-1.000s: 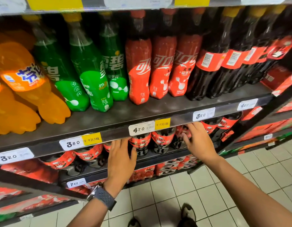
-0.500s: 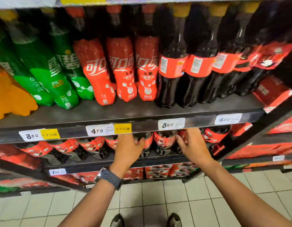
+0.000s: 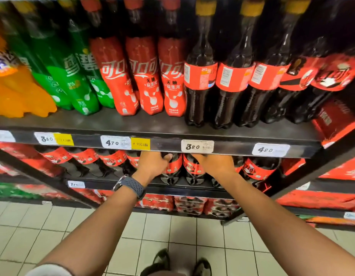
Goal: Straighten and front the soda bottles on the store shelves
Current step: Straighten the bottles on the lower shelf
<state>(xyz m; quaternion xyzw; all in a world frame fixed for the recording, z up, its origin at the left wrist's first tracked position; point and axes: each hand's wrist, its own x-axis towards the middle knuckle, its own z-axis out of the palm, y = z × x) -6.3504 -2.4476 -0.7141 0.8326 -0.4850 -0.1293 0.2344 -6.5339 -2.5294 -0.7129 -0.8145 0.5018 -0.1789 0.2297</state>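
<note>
Reaching with left hand (image 3: pixel 154 165) and right hand (image 3: pixel 215 164) beneath the price-tag rail (image 3: pixel 164 145) at lower-shelf cola bottles (image 3: pixel 191 167), with fingers hidden and grip impossible to tell.

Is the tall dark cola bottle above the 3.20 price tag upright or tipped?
Upright: the tall dark cola bottle stands on its base on the black metal shelf, yellow cap uppermost.

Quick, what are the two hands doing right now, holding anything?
Left hand: thumb against a cola bottle, fingers hidden behind the shelf edge; grip cannot be told.
Right hand: fingers hidden behind the same edge; cannot be told.
</note>
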